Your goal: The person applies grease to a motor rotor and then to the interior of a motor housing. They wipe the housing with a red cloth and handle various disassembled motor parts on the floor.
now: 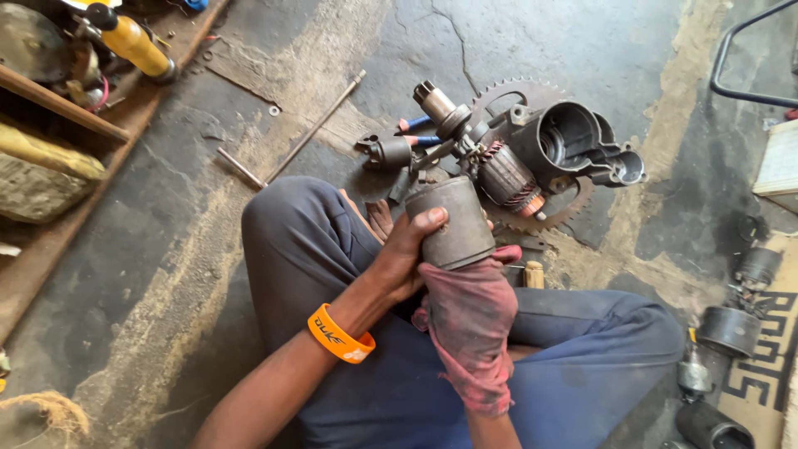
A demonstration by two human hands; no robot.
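Note:
I sit cross-legged on the floor in dark blue trousers. My left hand, with an orange wristband on the wrist, grips a dull grey metal cylinder housing from its left side. My right hand is hidden under a dirty red rag that presses against the lower end of the cylinder. Just beyond the cylinder lies an armature with copper windings, and a grey cast motor housing rests on a toothed sprocket.
A long metal rod lies on the cracked concrete floor to the left. A shaft with a gear and small parts sit near the armature. More round metal parts lie at the right. A yellow can stands on a wooden shelf, upper left.

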